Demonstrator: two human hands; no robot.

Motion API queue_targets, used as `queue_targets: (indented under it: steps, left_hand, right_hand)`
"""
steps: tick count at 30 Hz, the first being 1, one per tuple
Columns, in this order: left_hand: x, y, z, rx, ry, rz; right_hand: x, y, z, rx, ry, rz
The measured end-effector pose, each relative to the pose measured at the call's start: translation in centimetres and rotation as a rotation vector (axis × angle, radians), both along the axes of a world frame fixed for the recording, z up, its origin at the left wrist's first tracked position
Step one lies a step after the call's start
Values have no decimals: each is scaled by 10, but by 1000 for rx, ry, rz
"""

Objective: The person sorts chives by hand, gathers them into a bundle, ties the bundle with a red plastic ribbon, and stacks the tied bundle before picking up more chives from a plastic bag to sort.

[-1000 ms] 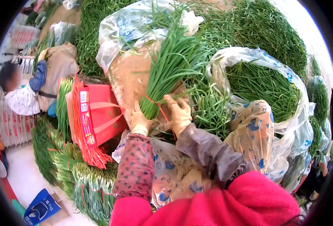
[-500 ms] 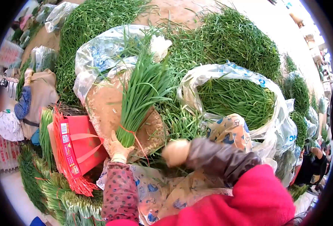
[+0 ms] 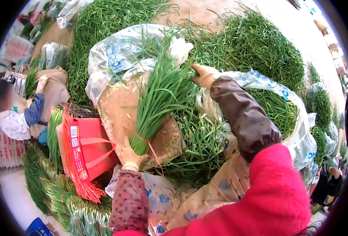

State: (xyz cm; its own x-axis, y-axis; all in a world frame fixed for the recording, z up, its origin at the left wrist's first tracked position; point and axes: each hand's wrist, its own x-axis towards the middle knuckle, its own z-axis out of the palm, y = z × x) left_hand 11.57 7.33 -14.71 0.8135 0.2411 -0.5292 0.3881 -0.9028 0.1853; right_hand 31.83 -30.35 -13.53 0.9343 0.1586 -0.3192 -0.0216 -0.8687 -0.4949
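A bundle of long green stalks (image 3: pixel 154 98), tied near its base with a red strip (image 3: pixel 141 138), lies on a worn brown board (image 3: pixel 119 102). My left hand (image 3: pixel 131 158), in a pale glove, rests against the bundle's cut end, its fingers around the left side. At the bundle's leafy right edge is my right hand (image 3: pixel 205 75), also gloved, with thumb and forefinger apart; its palm side is hidden and nothing shows between the fingers.
A red bag (image 3: pixel 97 145) with red strips stands left of the board. Tied bundles (image 3: pixel 60 192) lie lower left. An open plastic bag (image 3: pixel 300 129) of stalks is at right, loose piles (image 3: pixel 264 47) behind. A co-worker (image 3: pixel 14 114) sits at far left.
My right hand has moved from beside the knot, back toward my body, then up to the bundle's leafy end. My left hand stays at the base. The view has shifted.
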Motion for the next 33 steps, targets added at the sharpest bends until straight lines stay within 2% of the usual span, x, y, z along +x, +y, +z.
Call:
queue_targets:
  steps: [1,2,5,6,7,8,10,11,13,14,15,16,19,21,23,24,25,27,29,31,33]
  left_hand:
    - [-1,1,-1,-35,-17,7]
    - [0,-1,1,0,-18,-1]
    - [1,-2,4,25,-15,-15]
    - [2,-3,4,43,-25,-30]
    - [3,-3,1,45,-23,-28]
    - [3,-1,-1,33,-3,-18]
    - [6,-7,10,81,29,-28]
    - [8,-7,11,86,27,-22]
    - [6,-3,4,42,40,7]
    - [4,-4,1,103,10,-41]
    - [7,-10,12,84,87,23]
    - [7,-10,12,100,84,7]
    - [5,-21,32,180,96,-18]
    - [1,-29,46,233,111,-31]
    - [-6,-35,51,270,-99,-136]
    - [-8,-39,58,236,-166,-171]
    - [-6,-42,57,230,-169,-171]
    - [-1,-45,54,185,-365,-324]
    - [6,-54,46,101,-436,-432]
    - [13,-65,31,61,-466,-630]
    - [19,-76,27,62,-379,-632]
  right_hand:
    - [-8,-1,17,-35,61,-16]
    - [-22,-5,29,-139,2,71]
    - [-73,-15,42,-338,153,236]
    - [-103,0,77,-173,300,119]
    - [-130,3,75,-85,428,220]
    - [-164,16,75,15,438,253]
    - [-216,53,94,202,690,242]
    - [-242,70,99,268,753,169]
    - [-281,103,107,342,784,181]
    - [-302,110,101,384,788,179]
    - [-322,117,92,432,797,169]
    - [-326,117,102,432,713,144]
    - [-304,75,113,598,1001,-104]
    - [-295,55,118,530,869,-249]
    - [-289,40,116,609,756,-277]
    - [-282,37,114,448,609,-123]
    - [-277,31,123,306,593,-114]
    - [-268,29,115,7,345,88]
    - [-254,25,102,-42,409,104]
    - [-244,22,83,120,298,83]
    - [-227,24,83,100,376,56]
